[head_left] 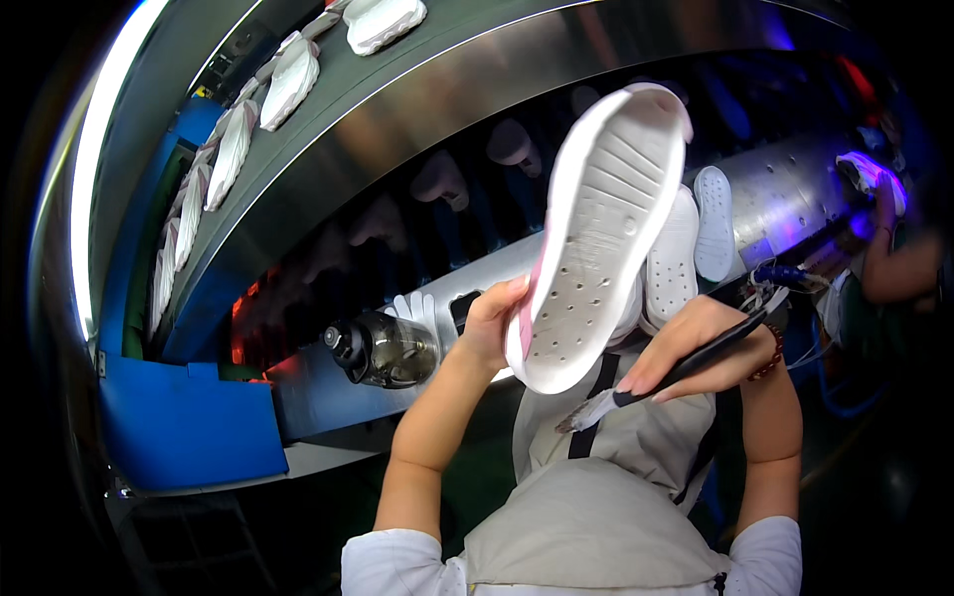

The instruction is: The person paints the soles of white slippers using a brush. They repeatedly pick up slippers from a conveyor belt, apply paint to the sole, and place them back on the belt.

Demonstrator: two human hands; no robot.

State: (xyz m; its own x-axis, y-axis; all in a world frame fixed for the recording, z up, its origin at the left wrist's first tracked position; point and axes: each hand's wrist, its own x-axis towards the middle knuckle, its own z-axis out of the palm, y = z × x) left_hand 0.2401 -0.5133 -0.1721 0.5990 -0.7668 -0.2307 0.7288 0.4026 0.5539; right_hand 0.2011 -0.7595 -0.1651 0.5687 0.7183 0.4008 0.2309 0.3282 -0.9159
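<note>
A white shoe sole (606, 214) with a pink patch on its side is held up in front of me, its hollow inside facing me. Ridges cross its upper half and small holes dot its lower half. My left hand (487, 323) grips its lower left edge, the thumb over the rim. My right hand (701, 343) is closed around the black handle of a brush (711, 350). The bristles (588, 410), whitish with a brownish tip, point down and left, apart from the sole. Behind my right hand lie more soles (673, 260), partly covered by the held one.
A pale bluish sole (714, 223) lies on the metal bench (775, 184). To the left stand a dark bottle (388, 350), a white glove (412, 306) and a phone (463, 310). Shoes line a conveyor (338, 84) above. A co-worker's arm (887, 248) nears a purple-lit shoe.
</note>
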